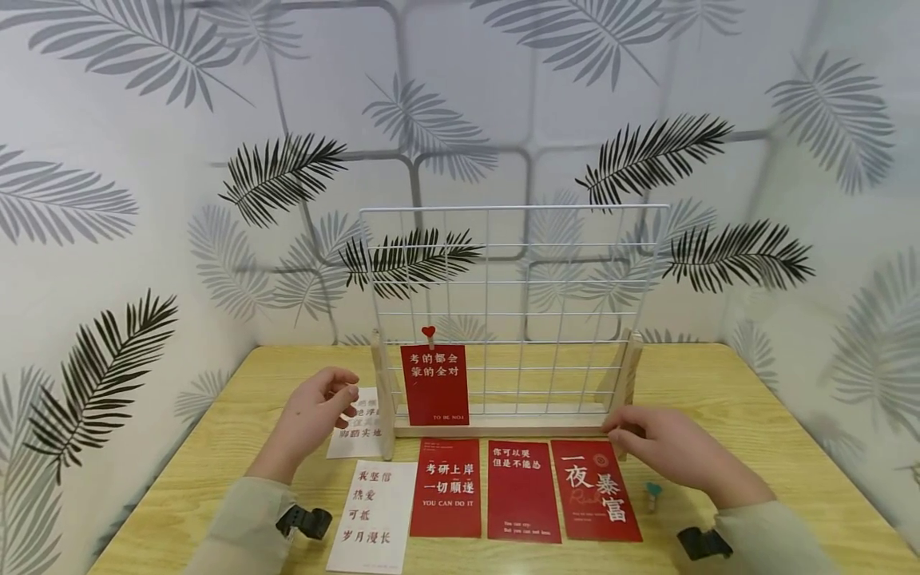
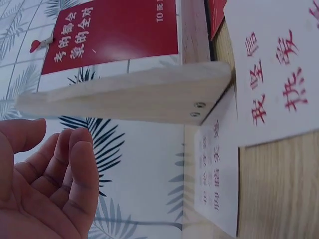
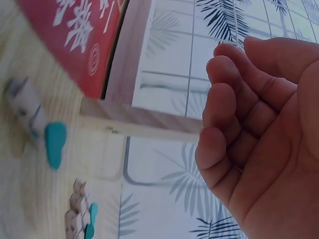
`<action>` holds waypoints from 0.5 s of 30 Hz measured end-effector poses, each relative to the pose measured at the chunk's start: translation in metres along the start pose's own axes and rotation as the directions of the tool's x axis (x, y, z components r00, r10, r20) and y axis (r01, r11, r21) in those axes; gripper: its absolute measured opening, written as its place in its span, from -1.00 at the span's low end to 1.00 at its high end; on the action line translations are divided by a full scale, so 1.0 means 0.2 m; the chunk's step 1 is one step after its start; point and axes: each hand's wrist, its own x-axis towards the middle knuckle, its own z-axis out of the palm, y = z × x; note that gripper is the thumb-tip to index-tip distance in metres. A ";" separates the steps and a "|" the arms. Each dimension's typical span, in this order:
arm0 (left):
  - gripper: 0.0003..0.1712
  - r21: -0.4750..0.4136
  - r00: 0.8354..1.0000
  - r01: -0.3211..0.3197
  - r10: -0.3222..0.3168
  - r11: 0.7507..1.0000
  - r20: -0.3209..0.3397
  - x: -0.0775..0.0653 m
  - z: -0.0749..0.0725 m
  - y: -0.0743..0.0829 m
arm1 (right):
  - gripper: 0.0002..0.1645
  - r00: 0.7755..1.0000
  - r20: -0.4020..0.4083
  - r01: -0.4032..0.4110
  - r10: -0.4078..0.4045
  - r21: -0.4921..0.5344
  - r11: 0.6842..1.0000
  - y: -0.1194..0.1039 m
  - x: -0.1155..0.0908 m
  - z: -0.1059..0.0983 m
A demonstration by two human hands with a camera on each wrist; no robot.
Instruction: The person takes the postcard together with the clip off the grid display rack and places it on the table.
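A white wire grid rack [image 1: 503, 427] with a wooden base and side posts stands upright on the table. A red card [image 1: 437, 395] with white lettering hangs at its lower left under a clothespin with a red heart [image 1: 428, 332]. Beside the left post [image 2: 149, 92], my left hand [image 1: 323, 415] holds nothing, its fingers loosely curved. My right hand [image 1: 664, 447], also holding nothing, is by the base's right end with its fingers relaxed in the right wrist view. A clothespin with a teal heart [image 1: 652, 490] lies on the table below it.
In front of the rack lie a white card [image 1: 374, 515] and three red cards: left [image 1: 446, 519], middle [image 1: 523, 495] and right [image 1: 575, 511]. Another white card [image 1: 352, 446] lies left, partly behind the left post. More teal-topped clothespins [image 3: 76, 216] lie near the right post. A leaf-patterned wall stands behind.
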 end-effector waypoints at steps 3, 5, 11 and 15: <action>-0.68 -0.001 1.000 -0.018 0.018 1.000 0.000 -0.01 0.02 0.04 | -0.84 0.999 -0.013 0.040 -0.040 -0.012 0.999 -0.04 0.03 0.01; -0.69 -0.010 1.000 -0.025 0.025 1.000 0.004 -0.02 0.03 0.06 | -0.84 0.998 -0.017 0.058 -0.058 -0.018 0.998 -0.06 0.04 0.01; -0.69 -0.014 0.999 -0.046 0.047 0.999 0.018 -0.04 0.08 0.13 | -0.81 0.995 -0.025 0.098 -0.098 -0.025 0.995 -0.12 0.10 0.03; -0.66 0.004 0.998 -0.056 0.056 0.998 0.031 -0.04 0.12 0.16 | -0.81 0.993 -0.033 0.116 -0.117 -0.028 0.993 -0.16 0.13 0.05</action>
